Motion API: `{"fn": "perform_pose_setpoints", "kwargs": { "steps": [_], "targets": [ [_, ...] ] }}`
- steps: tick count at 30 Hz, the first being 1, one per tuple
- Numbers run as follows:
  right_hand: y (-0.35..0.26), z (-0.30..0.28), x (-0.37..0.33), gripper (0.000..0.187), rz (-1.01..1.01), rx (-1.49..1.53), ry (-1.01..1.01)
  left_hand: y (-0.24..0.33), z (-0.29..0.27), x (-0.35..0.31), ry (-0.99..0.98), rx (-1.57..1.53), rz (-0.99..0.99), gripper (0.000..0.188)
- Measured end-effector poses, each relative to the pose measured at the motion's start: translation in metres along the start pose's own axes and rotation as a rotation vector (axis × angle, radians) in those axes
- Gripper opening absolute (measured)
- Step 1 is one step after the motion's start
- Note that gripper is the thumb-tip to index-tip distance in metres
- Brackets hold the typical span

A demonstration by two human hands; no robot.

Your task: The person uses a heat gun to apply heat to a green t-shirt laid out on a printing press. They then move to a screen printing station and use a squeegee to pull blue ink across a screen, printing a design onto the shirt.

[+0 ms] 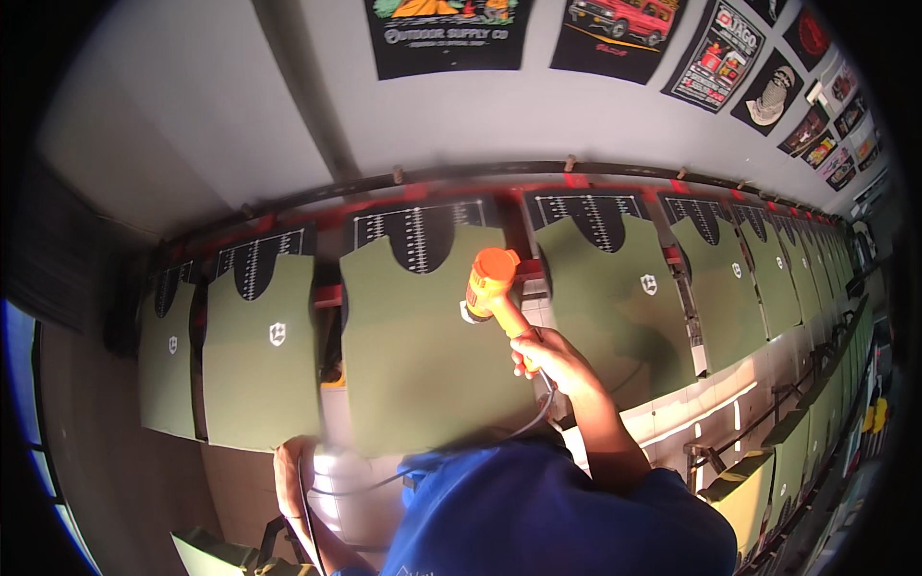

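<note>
My right hand (555, 360) is closed round the handle of an orange hair dryer (493, 278). Its head hangs over an olive-green fabric panel (423, 355) and partly covers a small white emblem (471, 313) there. The panel lies on a black board (415, 235) with white ruler markings, which shows at the neck cutout. From the dryer's handle a grey cord (442, 463) curves down past my blue shirt to the left. My left hand (291, 472) is low at the left, by the lower edge of the panels, with its fingers closed on the cord.
More green panels on marked boards stand in a row to the left (259, 355) and right (615, 288), most bearing white emblems. A dark rail with red brackets (576, 180) runs along the back wall. Another row of boards (744, 494) stands at the lower right. Printed posters (447, 38) hang above.
</note>
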State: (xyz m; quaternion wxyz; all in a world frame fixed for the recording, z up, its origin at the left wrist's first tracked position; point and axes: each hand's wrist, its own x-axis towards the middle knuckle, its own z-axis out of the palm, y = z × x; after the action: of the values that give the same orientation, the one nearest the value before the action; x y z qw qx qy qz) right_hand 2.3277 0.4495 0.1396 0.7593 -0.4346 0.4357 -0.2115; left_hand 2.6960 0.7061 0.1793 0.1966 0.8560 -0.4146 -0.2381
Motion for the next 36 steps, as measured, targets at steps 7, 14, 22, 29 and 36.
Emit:
{"fn": "perform_pose_setpoints", "kwargs": {
  "steps": [7, 14, 22, 29, 36],
  "targets": [
    [-0.014, -0.164, -0.057, 0.028, -0.082, 0.066, 0.149, 0.059, 0.137, 0.005, -0.421, 0.271, 0.238, 0.03],
    [-0.024, -0.313, -0.096, 0.02, -0.14, 0.035, 0.392, 0.14, 0.298, -0.014, -0.25, 0.092, 0.241, 0.029],
    [-0.025, -0.368, -0.088, 0.022, -0.09, 0.104, 0.277, 0.146, 0.35, -0.034, 0.109, 0.163, 0.204, 0.034],
    [-0.031, -0.369, -0.081, 0.019, -0.074, 0.013, 0.246, 0.154, 0.365, -0.04, 0.106, 0.066, 0.142, 0.034],
    [-0.036, -0.365, -0.079, 0.02, -0.07, -0.011, 0.261, 0.156, 0.378, -0.043, 0.26, 0.028, 0.109, 0.036]
  ]
}}
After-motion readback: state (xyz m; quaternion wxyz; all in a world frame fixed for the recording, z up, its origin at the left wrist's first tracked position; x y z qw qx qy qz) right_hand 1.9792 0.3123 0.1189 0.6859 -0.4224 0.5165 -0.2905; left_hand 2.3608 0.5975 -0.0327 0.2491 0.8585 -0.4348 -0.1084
